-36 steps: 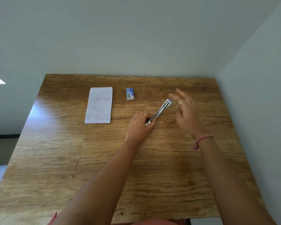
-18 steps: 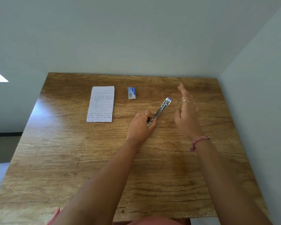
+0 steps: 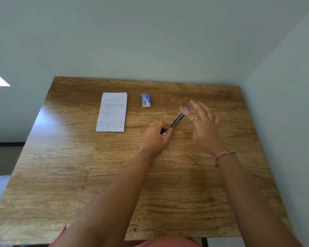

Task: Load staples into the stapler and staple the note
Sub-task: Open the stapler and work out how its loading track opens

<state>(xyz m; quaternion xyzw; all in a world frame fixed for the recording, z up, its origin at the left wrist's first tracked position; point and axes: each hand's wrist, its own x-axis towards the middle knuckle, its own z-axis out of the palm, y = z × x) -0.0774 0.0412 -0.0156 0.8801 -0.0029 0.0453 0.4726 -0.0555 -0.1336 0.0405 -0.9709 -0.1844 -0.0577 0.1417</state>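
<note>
Closest to the camera, two bare arms reach out over a brown wooden table (image 3: 78,175). On the right wrist sits a pink band (image 3: 223,155).

A bit farther out, the left hand (image 3: 154,137) curls its fingers round the near end of a shiny metal stapler (image 3: 177,120) and holds it tight. There is a ring on one finger. The stapler is long and thin, and it points away toward 1 o'clock. Its far end has a small blue tip.

The right hand (image 3: 203,125) is at 3 o'clock from the stapler. Its fingers are straight and spread out — it holds nothing. The fingertips are right by the blue tip, but the hand is blurry, so I cannot tell if they touch it. This hand wears a ring too.

Farther back, at 11 o'clock from the stapler, a small blue and white staple box (image 3: 146,100) lies flat. At 9 o'clock from the box lies the note (image 3: 112,112) — white lined paper with writing on it, well apart from both hands.
</note>
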